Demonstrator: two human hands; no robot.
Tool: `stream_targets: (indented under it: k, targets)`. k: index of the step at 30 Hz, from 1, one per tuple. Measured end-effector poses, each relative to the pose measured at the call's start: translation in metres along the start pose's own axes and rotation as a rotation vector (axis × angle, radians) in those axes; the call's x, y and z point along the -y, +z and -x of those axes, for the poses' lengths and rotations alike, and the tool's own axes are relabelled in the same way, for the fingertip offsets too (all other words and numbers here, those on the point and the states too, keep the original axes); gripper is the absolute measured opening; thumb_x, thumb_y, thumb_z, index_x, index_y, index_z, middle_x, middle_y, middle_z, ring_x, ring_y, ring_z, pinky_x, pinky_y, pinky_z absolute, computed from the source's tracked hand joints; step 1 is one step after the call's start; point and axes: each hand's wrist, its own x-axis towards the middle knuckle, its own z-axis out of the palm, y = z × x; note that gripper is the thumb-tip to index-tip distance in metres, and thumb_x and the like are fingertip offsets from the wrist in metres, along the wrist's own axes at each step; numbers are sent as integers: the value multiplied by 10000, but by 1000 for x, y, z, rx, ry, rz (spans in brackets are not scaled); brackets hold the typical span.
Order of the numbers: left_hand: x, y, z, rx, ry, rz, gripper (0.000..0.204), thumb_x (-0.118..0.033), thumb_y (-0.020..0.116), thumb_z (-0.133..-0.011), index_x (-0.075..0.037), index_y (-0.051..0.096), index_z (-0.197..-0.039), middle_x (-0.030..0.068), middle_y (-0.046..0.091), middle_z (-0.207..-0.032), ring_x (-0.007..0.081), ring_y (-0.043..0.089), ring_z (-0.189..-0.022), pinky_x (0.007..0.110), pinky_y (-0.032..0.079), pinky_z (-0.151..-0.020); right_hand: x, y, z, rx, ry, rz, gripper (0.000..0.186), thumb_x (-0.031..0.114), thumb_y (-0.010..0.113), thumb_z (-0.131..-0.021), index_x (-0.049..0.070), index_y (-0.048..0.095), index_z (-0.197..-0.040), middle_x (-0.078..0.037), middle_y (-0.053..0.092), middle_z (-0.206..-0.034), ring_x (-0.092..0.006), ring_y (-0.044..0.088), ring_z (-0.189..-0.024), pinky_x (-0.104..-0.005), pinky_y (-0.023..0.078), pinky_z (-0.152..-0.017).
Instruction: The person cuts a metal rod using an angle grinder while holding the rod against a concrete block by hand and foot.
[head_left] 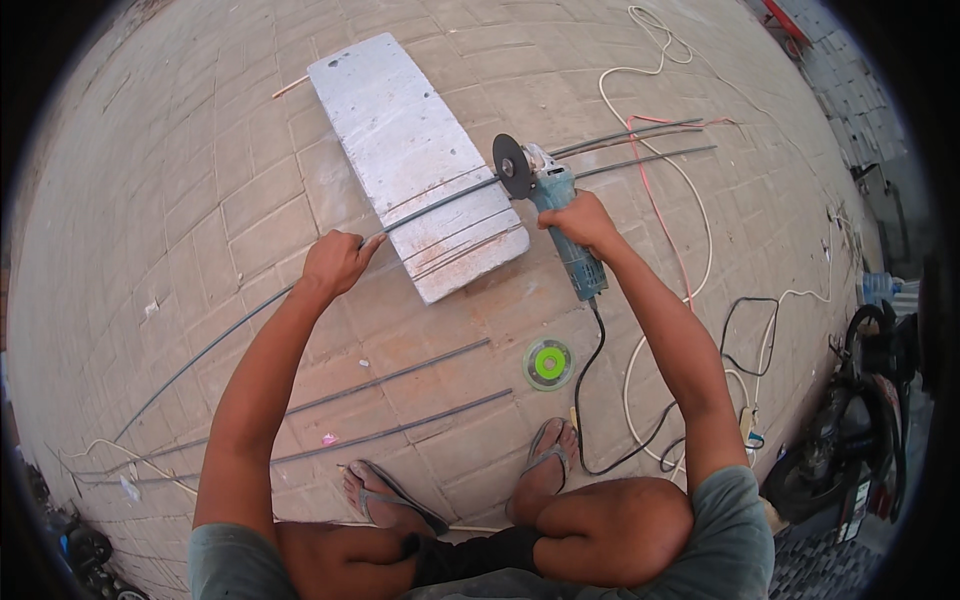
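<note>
My left hand (337, 263) is closed around a long grey metal rod (440, 203), just off the left edge of a pale concrete block (395, 110). The rod lies across the block's grooved near part and runs back down to the lower left. My right hand (585, 222) grips the teal body of an angle grinder (575, 260). Its dark cutting disc (513, 166) stands upright at the block's right edge, by the rod; whether it touches the rod I cannot tell. A black cord leaves the grinder's rear end.
More rods (400, 428) lie on the paving between my feet and the block, with others (650, 158) beyond the grinder. A green-centred disc (549, 363) rests near my right foot. Cream cable (708, 235) loops along the right. A motorbike (850, 440) stands at the right edge.
</note>
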Motion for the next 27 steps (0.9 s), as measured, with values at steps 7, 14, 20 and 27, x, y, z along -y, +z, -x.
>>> stream_targets:
  k: [7, 14, 20, 27]
  targets:
    - [0, -1, 1, 11, -17, 7, 737, -572, 495, -1054, 58, 715, -742, 321, 663, -756, 492, 663, -772, 550, 529, -737, -2, 1, -5, -11, -1, 24, 521, 326, 853, -628, -85, 739, -927, -233, 752, -903, -336, 736, -817, -402, 570, -739]
    - [0, 1, 0, 35, -46, 5, 750, -589, 481, -1055, 53, 718, -748, 312, 673, -772, 485, 667, -796, 556, 529, -748, -4, 2, -8, 5, 11, 21, 485, 312, 855, -637, -70, 744, -915, -227, 754, -902, -332, 739, -823, -407, 571, -762]
    - [2, -1, 0, 59, -45, -16, 807, -647, 436, -1052, 42, 732, -753, 286, 704, -806, 465, 693, -833, 534, 556, -770, 1, 1, -6, 6, -8, 39, 460, 298, 847, -642, -67, 741, -902, -218, 752, -887, -316, 735, -813, -406, 568, -754]
    - [-2, -5, 0, 92, -55, -21, 796, -643, 425, -1058, 33, 738, -775, 287, 705, -821, 474, 688, -820, 533, 560, -762, 5, -4, -7, 9, -3, 88, 430, 282, 846, -649, -70, 730, -867, -202, 739, -829, -296, 718, -748, -401, 553, -703]
